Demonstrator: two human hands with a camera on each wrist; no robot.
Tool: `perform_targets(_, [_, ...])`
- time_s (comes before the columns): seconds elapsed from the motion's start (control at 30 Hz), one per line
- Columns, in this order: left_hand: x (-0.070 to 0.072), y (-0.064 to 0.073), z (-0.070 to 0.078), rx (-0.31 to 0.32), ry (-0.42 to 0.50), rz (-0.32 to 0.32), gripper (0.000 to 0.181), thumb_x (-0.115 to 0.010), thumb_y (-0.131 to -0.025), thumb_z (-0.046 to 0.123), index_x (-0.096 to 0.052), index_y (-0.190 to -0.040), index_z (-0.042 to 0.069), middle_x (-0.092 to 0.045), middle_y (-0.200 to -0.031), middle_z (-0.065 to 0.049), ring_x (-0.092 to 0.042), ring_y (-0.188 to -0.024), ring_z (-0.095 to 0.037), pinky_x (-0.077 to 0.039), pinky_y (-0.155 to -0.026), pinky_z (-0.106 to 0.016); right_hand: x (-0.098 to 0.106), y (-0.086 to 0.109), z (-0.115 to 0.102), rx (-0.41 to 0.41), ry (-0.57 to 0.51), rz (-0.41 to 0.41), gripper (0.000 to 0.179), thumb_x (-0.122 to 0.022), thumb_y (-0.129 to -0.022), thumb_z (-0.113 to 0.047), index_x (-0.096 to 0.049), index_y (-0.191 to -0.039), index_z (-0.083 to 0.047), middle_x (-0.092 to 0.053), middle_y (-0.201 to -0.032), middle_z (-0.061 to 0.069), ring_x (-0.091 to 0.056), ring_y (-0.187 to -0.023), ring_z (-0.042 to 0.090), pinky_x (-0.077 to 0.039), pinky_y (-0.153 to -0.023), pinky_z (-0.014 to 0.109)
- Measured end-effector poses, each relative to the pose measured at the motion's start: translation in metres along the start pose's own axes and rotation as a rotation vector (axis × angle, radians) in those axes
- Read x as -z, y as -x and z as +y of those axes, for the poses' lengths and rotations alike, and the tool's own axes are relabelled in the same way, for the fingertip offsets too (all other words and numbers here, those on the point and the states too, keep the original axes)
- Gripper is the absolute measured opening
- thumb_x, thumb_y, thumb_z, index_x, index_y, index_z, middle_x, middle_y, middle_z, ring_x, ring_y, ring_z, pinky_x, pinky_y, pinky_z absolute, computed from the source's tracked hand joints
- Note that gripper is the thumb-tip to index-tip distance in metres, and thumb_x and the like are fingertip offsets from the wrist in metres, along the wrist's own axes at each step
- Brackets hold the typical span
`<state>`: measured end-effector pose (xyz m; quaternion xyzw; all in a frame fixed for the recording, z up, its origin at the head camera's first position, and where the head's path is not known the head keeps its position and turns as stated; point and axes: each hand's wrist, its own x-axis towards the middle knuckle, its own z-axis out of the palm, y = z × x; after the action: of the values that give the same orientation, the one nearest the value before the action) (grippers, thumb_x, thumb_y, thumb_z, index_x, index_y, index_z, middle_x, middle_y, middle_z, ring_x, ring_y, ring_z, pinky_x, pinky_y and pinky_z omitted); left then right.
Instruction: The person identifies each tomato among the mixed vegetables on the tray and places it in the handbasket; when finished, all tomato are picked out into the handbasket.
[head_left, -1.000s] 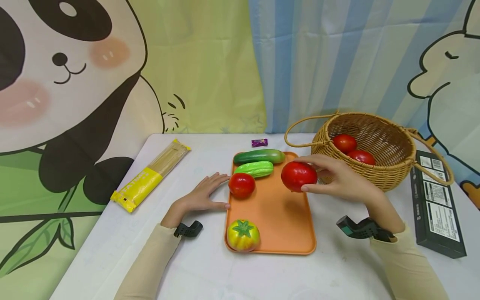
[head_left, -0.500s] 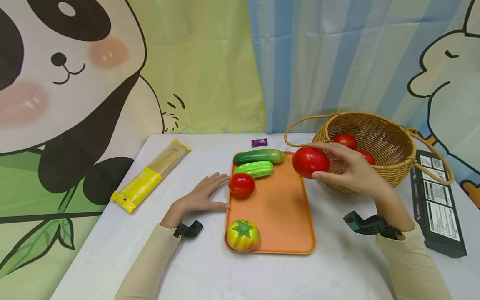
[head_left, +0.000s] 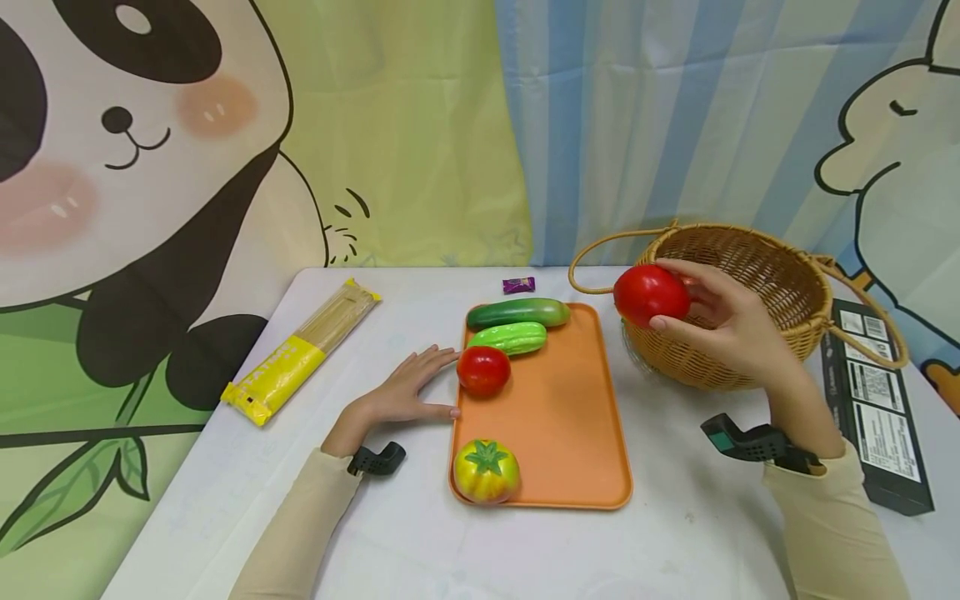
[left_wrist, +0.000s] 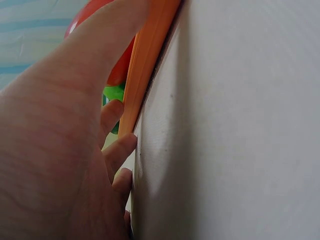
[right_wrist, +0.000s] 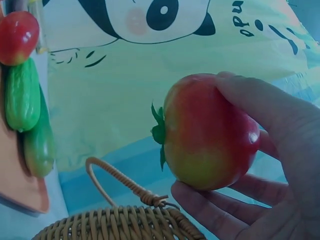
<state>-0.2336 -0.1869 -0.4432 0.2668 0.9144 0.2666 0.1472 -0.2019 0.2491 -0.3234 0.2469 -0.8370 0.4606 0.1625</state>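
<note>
My right hand (head_left: 723, 321) grips a red tomato (head_left: 651, 295) between thumb and fingers, held up in front of the wicker basket's (head_left: 675, 358) left rim. The right wrist view shows this tomato (right_wrist: 207, 132) with a green stem and a yellowish patch. My left hand (head_left: 401, 392) lies with fingers spread at the left edge of the orange tray (head_left: 562, 417), thumb touching its rim. On the tray lie another red tomato (head_left: 483, 372), a light green cucumber-like vegetable (head_left: 510, 338), a dark green cucumber (head_left: 519, 312) and a yellow-green tomato (head_left: 487, 472).
A yellow pack of noodles (head_left: 303, 354) lies at the left of the white table. Behind the tray is a small purple wrapped sweet (head_left: 518, 285). A black box (head_left: 881, 417) with white labels lies right of the basket, partly behind the right arm.
My right hand has carried the tomato from over the tray up and right to the basket, now hiding the tomatoes seen inside earlier. The left hand has stayed still.
</note>
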Motion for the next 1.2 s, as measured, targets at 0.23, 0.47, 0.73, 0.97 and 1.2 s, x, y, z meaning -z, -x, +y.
perform_targets(0.23, [0.001,0.0,0.003,0.013,0.009,-0.006,0.092,-0.073,-0.08,0.054,-0.029,-0.154,0.023,-0.024,-0.161,-0.003,-0.006,-0.151,-0.027,0.0,-0.121,-0.05,0.005,-0.002,0.007,-0.051,0.028,0.085,0.07,-0.077,-0.078,0.005,-0.052,-0.141,-0.014,-0.055,-0.129,-0.011,-0.056,-0.107,0.0,-0.046,-0.084,0.005])
perform_targets(0.47, [0.001,0.001,0.002,0.019,0.008,-0.01,0.092,-0.073,-0.08,0.054,-0.029,-0.154,0.023,-0.025,-0.161,-0.002,-0.006,-0.151,-0.026,0.0,-0.121,-0.049,0.013,-0.002,0.014,-0.156,0.069,0.148,0.069,-0.077,-0.082,-0.004,-0.05,-0.144,-0.02,-0.052,-0.136,-0.003,-0.052,-0.109,-0.004,-0.044,-0.084,0.002])
perform_targets(0.73, [0.0,-0.001,0.001,0.01,0.008,-0.003,0.092,-0.072,-0.08,0.056,-0.028,-0.155,0.024,-0.024,-0.161,-0.002,-0.006,-0.151,-0.026,0.0,-0.121,-0.049,0.021,-0.001,0.018,-0.224,0.164,0.202,0.067,-0.077,-0.085,-0.014,-0.048,-0.145,-0.024,-0.049,-0.141,0.01,-0.05,-0.111,0.0,-0.042,-0.084,0.001])
perform_targets(0.97, [-0.001,-0.002,-0.001,0.0,0.006,-0.002,0.093,-0.072,-0.08,0.056,-0.027,-0.155,0.024,-0.024,-0.161,-0.001,-0.005,-0.151,-0.025,0.001,-0.122,-0.048,0.022,0.0,0.023,-0.293,0.244,0.208,0.067,-0.076,-0.086,-0.024,-0.046,-0.146,-0.026,-0.047,-0.142,0.013,-0.052,-0.123,0.033,-0.043,-0.09,0.006])
perform_targets(1.2, [-0.002,-0.001,-0.003,0.011,0.006,0.0,0.092,-0.072,-0.08,0.055,-0.028,-0.155,0.025,-0.024,-0.161,0.0,-0.005,-0.151,-0.025,0.001,-0.122,-0.048,0.024,-0.004,0.025,-0.448,0.264,0.198,0.07,-0.069,-0.09,-0.037,-0.038,-0.15,-0.021,-0.044,-0.146,0.021,-0.049,-0.125,0.048,-0.046,-0.096,0.054])
